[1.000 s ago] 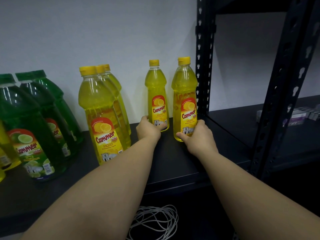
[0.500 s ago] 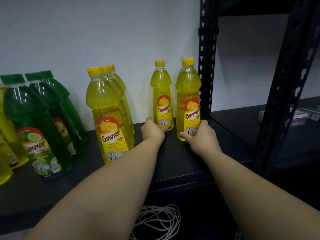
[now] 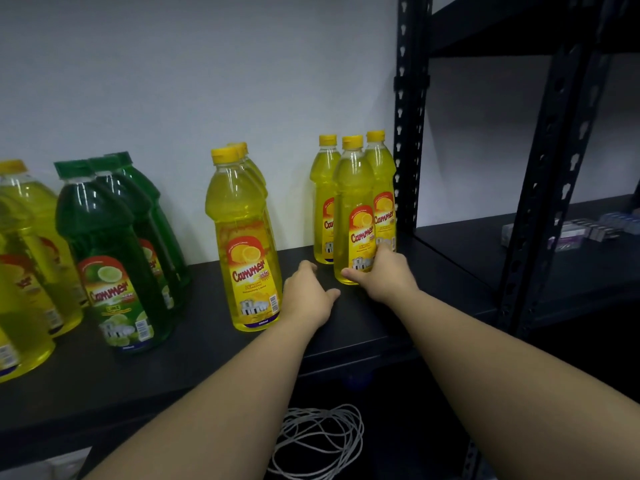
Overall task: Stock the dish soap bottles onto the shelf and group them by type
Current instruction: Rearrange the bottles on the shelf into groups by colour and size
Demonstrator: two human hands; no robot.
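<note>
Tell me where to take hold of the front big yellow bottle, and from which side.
Take the big yellow bottle around its narrow shoulder just under the cap, coming from the front. It stands upright, more bottles crowd right behind it, and the body below looks too wide for one hand. The left hand is nearest, resting open on the shelf.

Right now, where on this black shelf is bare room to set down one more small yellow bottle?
The shelf is bare along its front edge and between the large yellow bottle and the small yellow bottles, though the left hand lies there. It is crowded by the upright post, where the right hand grips the front small bottle, and left among the green bottles.
</note>
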